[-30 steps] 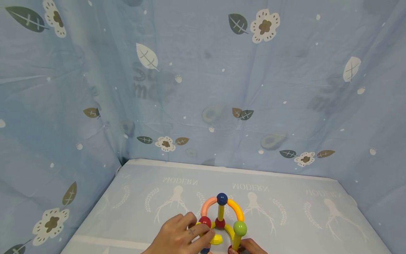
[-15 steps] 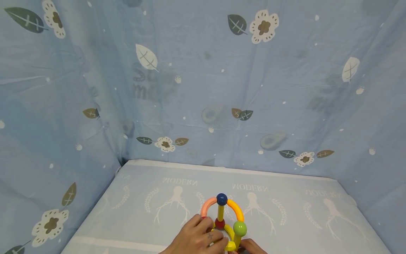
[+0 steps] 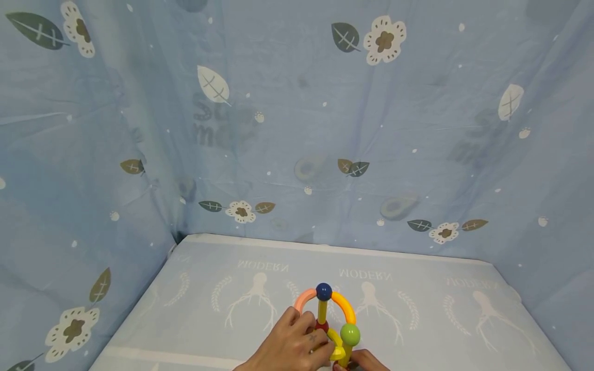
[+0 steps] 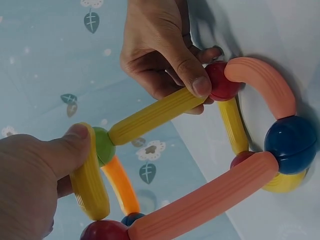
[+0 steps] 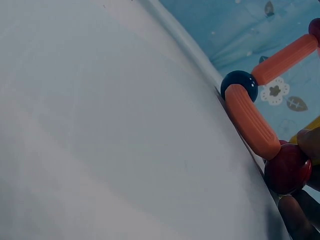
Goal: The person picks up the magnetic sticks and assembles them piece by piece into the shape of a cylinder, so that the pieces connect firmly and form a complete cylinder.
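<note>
My left hand (image 3: 294, 344) pinches a short yellow curved stick (image 4: 91, 180) between thumb and fingers. In the left wrist view this stick touches a green ball (image 4: 103, 146) at one end and a red ball (image 4: 105, 231) at the other. My right hand (image 4: 159, 52) grips the lower end of a straight yellow stick (image 4: 155, 117), beside another red ball (image 5: 287, 169). Both sticks belong to a magnetic ball-and-stick frame with salmon curved sticks (image 4: 205, 197), an orange curved stick (image 3: 344, 308) and blue balls (image 3: 324, 291). My left hand hides the frame's near left part in the head view.
The frame stands on a table covered with a pale printed cloth (image 3: 209, 304). Blue floral sheets (image 3: 297, 129) hang behind and at both sides. A white strip (image 3: 334, 249) runs along the table's back edge.
My left hand has moved right with the yellow curved stick, from beside the left red ball to the green ball. The right hand stays at the lower red ball.
</note>
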Demonstrator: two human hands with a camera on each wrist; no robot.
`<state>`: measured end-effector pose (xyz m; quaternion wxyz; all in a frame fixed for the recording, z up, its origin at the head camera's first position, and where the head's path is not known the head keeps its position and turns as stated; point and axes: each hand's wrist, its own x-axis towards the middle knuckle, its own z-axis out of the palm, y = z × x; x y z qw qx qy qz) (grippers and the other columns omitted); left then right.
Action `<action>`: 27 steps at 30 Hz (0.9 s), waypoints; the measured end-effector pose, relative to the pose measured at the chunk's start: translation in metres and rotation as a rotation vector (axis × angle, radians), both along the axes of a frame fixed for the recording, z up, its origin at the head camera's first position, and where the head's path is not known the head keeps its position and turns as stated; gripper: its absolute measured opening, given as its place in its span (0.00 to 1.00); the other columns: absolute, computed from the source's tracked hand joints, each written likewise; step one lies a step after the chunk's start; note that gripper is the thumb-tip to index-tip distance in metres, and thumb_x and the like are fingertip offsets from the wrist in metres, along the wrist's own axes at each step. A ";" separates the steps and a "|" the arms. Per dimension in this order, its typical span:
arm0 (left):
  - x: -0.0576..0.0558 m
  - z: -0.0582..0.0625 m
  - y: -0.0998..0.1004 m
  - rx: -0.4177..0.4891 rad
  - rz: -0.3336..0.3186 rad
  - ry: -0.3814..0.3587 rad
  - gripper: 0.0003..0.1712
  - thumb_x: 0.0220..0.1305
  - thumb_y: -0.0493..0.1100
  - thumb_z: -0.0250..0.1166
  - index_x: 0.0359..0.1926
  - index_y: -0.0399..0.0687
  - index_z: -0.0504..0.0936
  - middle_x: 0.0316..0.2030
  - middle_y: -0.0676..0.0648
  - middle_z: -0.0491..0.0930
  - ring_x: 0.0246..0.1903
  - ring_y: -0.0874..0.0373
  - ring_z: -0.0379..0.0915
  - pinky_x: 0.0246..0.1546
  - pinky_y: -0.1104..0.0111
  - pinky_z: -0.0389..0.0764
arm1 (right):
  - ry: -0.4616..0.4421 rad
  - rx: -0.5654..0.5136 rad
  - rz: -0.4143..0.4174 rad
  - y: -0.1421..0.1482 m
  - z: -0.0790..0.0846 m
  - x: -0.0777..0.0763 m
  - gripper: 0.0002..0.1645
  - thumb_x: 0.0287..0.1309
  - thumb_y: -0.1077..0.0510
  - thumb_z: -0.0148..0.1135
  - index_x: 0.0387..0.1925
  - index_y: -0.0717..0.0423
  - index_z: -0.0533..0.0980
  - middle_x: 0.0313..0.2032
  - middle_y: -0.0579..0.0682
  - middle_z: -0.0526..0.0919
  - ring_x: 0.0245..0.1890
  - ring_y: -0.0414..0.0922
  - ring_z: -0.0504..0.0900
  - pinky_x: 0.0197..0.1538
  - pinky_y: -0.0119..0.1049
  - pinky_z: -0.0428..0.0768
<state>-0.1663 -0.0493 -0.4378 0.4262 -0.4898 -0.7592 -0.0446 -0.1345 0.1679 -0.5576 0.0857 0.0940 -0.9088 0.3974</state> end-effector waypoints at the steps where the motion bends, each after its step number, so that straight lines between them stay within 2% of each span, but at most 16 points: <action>1: -0.001 -0.001 0.001 0.006 -0.005 0.010 0.18 0.77 0.47 0.50 0.28 0.62 0.80 0.23 0.62 0.73 0.27 0.63 0.60 0.31 0.71 0.56 | -0.004 -0.008 -0.003 0.000 0.000 0.000 0.10 0.57 0.37 0.66 0.37 0.31 0.77 0.32 0.29 0.76 0.29 0.28 0.78 0.34 0.26 0.79; 5: -0.003 -0.002 0.004 0.016 -0.016 0.037 0.20 0.76 0.44 0.49 0.25 0.61 0.77 0.23 0.62 0.72 0.26 0.62 0.59 0.32 0.70 0.55 | 0.011 -0.013 0.029 0.002 -0.002 -0.001 0.09 0.58 0.37 0.65 0.38 0.30 0.77 0.33 0.29 0.76 0.29 0.28 0.78 0.34 0.26 0.79; 11: -0.005 -0.001 0.006 0.002 -0.001 0.026 0.22 0.77 0.43 0.46 0.24 0.61 0.77 0.22 0.61 0.71 0.27 0.62 0.58 0.33 0.69 0.58 | 0.071 -0.007 0.092 0.005 -0.005 -0.002 0.07 0.59 0.41 0.66 0.38 0.31 0.79 0.34 0.29 0.77 0.31 0.29 0.79 0.34 0.27 0.79; 14: -0.005 0.001 0.005 -0.017 0.002 -0.003 0.16 0.74 0.48 0.54 0.25 0.61 0.78 0.23 0.62 0.73 0.28 0.62 0.59 0.34 0.69 0.58 | 0.043 -0.018 0.079 0.004 -0.004 -0.003 0.07 0.59 0.41 0.66 0.38 0.31 0.78 0.34 0.29 0.77 0.31 0.29 0.79 0.34 0.27 0.79; 17: -0.005 0.004 0.003 -0.039 0.010 -0.045 0.11 0.64 0.55 0.65 0.26 0.62 0.79 0.24 0.62 0.75 0.29 0.63 0.59 0.33 0.70 0.57 | 0.009 -0.035 0.054 0.003 -0.003 -0.002 0.07 0.59 0.40 0.66 0.38 0.31 0.78 0.33 0.30 0.77 0.30 0.29 0.79 0.34 0.27 0.79; 19: -0.005 0.006 0.003 -0.050 0.019 -0.078 0.12 0.58 0.58 0.70 0.25 0.62 0.79 0.24 0.62 0.75 0.29 0.63 0.59 0.33 0.71 0.56 | 0.010 -0.042 0.046 0.002 -0.002 -0.003 0.08 0.58 0.40 0.67 0.37 0.32 0.79 0.33 0.31 0.78 0.30 0.30 0.79 0.33 0.27 0.79; 23: -0.005 0.011 0.003 -0.064 0.037 -0.110 0.13 0.53 0.59 0.73 0.26 0.61 0.80 0.25 0.62 0.75 0.28 0.62 0.61 0.32 0.71 0.57 | 0.012 -0.056 0.034 0.001 -0.001 -0.003 0.08 0.57 0.41 0.68 0.36 0.33 0.79 0.32 0.31 0.78 0.29 0.30 0.79 0.33 0.27 0.80; 27: -0.005 0.012 0.004 -0.066 0.041 -0.099 0.13 0.52 0.59 0.74 0.27 0.61 0.81 0.26 0.61 0.76 0.29 0.61 0.62 0.32 0.70 0.58 | 0.014 -0.066 0.029 0.001 -0.001 -0.002 0.07 0.57 0.41 0.68 0.36 0.32 0.79 0.31 0.30 0.78 0.29 0.30 0.79 0.33 0.27 0.80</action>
